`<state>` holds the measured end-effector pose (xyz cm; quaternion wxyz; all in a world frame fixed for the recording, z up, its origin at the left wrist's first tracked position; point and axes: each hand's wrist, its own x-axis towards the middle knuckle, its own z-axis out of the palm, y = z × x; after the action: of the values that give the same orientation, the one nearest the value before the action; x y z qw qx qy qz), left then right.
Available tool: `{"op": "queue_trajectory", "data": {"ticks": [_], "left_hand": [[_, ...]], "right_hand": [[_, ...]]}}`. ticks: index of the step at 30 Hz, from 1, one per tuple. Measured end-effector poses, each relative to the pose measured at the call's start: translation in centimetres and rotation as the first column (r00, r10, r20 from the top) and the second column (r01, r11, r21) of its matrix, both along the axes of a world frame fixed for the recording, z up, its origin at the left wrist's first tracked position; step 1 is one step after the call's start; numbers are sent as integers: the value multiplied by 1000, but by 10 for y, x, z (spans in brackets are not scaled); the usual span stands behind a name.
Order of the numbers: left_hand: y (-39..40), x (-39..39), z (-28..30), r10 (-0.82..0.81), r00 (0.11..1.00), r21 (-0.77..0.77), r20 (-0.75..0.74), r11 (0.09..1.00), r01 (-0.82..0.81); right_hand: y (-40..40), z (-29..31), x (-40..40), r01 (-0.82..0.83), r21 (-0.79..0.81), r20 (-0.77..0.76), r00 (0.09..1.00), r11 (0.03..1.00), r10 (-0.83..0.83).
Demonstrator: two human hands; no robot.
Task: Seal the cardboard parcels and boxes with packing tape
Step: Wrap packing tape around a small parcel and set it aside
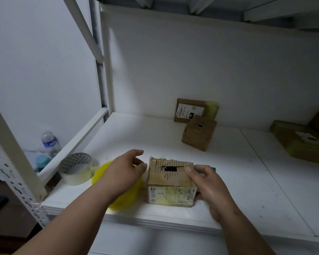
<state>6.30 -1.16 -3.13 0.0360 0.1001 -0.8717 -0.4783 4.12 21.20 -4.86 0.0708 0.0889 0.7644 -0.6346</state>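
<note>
A small worn cardboard box (170, 183) with a torn top and a dark hole stands near the front edge of the white shelf (256, 190). My right hand (205, 184) grips its right side, thumb on the top edge. A green object (210, 168) shows just behind those fingers; whether it is held I cannot tell. My left hand (127, 167) hovers left of the box with fingers loosely spread, holding nothing, above a yellow round object (126, 197). A roll of clear packing tape (75, 169) stands further left on the shelf.
Another small box (199, 133) and a flat labelled parcel (191, 110) leaning on the wall sit at the back. Larger boxes (298, 144) lie at the right. A water bottle (50, 142) stands beyond the shelf's perforated left upright (13, 153).
</note>
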Motion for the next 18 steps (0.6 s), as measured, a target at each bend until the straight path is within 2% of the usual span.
{"op": "queue_trajectory", "data": {"ticks": [4,8,11,13,16,18], "left_hand": [[-36,-12,-2,144,984,-185,-105,969,-161],[-61,-13,-14,170,981,-309,-94,932,-191],[-74,-10,-22,162,984,-293,-70,940,-175],[-80,-5,-25,175,981,-262,-85,946,-191],[-91,-4,-23,238,961,-170,-140,950,-260],[-97,-4,-23,287,945,-90,-158,949,-303]], "right_hand": [[-6,7,-8,152,124,-117,984,981,-138],[-22,18,-13,179,249,-300,949,952,-100],[-43,28,-14,140,334,-410,912,932,10],[-59,32,-10,133,452,-481,869,882,115],[-90,37,1,157,601,-591,748,784,303],[-112,37,10,65,671,-574,675,738,463]]}}
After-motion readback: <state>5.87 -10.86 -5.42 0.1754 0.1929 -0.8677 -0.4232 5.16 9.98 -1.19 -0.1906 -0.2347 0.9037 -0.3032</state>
